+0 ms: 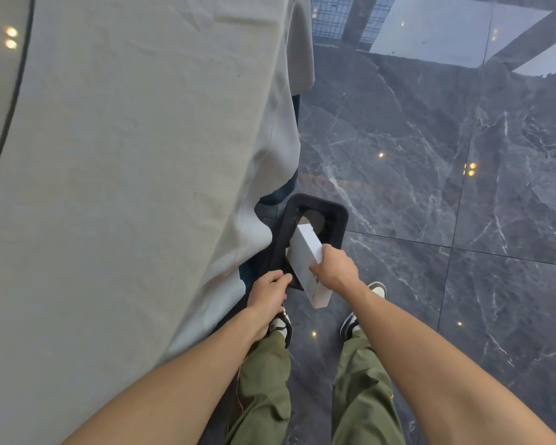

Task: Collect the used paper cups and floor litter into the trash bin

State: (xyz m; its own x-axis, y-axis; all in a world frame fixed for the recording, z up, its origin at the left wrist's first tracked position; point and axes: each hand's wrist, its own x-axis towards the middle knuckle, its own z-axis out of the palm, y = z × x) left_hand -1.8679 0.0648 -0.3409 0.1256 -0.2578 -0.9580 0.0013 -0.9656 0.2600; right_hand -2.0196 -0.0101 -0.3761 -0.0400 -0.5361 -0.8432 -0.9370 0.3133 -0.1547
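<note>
- Your right hand (336, 268): fingers clamped on white box (308, 261), far end tilted into black trash bin (337, 216).
- Your left hand (268, 293): fingers pinching bin's near rim, beside the tablecloth (141, 187).

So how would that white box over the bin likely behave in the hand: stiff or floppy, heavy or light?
The white box probably stays stiff: its edges look straight. It seems light, since the right hand alone holds it tilted over the trash bin. Its smooth faces might slip.

Bare forearms (430, 358), olive green trousers (263, 390), dark sneakers with white toes (350, 326)
</note>
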